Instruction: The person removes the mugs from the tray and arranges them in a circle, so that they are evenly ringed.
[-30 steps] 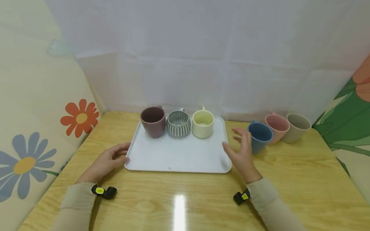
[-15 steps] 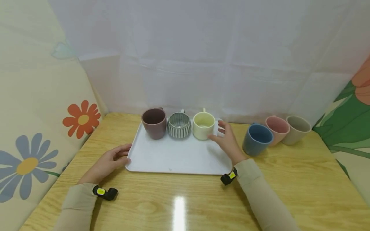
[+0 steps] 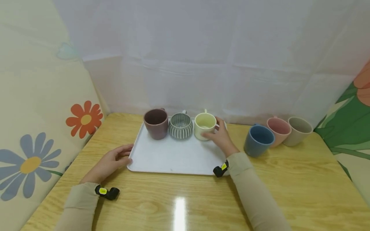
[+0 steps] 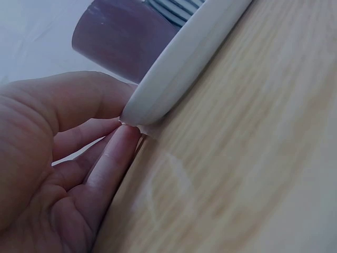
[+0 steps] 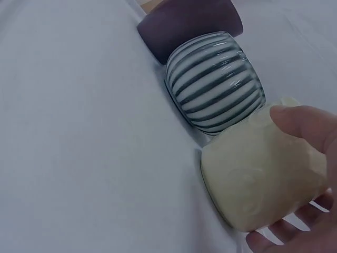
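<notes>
My right hand (image 3: 221, 136) is around the pale yellow mug (image 3: 204, 123), its thumb on the near side and its fingers behind on the right. The mug stands at the back right of the white tray (image 3: 173, 160). In the right wrist view, the thumb lies across the yellow mug (image 5: 258, 174) and the fingers curl under its other side. At the tray's left edge, my left hand (image 3: 111, 160) holds the rim; the left wrist view has the tray's rim (image 4: 174, 63) between its digits. A striped grey-and-white cup (image 3: 180, 128) and a plum-coloured mug (image 3: 156, 125) stand left of the yellow mug.
Right of the tray, a blue mug (image 3: 258, 141), a pink mug (image 3: 278, 130) and a beige mug (image 3: 297, 131) stand close together on the wooden table (image 3: 150, 202). A white cloth (image 3: 185, 64) hangs behind, and flower-patterned cloths flank the table.
My right hand has moved left from beside the blue mug to the yellow mug and taken hold of it. The left hand has stayed at the tray's edge.
</notes>
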A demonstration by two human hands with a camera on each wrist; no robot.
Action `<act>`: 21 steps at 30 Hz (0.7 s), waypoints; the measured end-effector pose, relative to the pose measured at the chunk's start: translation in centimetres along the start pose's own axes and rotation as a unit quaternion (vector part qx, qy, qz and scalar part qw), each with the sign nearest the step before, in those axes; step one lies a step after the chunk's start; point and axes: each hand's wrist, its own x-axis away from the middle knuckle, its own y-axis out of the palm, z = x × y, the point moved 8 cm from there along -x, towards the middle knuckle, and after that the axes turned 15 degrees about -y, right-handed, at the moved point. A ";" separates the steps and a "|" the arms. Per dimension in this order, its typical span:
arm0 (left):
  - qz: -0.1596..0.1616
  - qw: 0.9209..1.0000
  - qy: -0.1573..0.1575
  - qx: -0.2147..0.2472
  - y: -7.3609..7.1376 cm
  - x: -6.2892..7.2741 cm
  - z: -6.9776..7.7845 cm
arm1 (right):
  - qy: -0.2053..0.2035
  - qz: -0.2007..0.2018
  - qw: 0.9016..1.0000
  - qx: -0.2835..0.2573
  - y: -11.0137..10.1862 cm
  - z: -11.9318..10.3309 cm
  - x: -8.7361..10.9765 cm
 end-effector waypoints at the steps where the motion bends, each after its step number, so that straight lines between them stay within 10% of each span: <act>1: -0.001 1.000 -0.001 0.002 0.0 0.0 0.0 | 0.000 0.002 1.000 -0.001 0.1 0.0 -0.1; 21: -0.007 1.000 0.002 0.008 0.1 0.0 0.1 | -0.016 0.022 0.999 0.026 -0.3 0.4 -0.1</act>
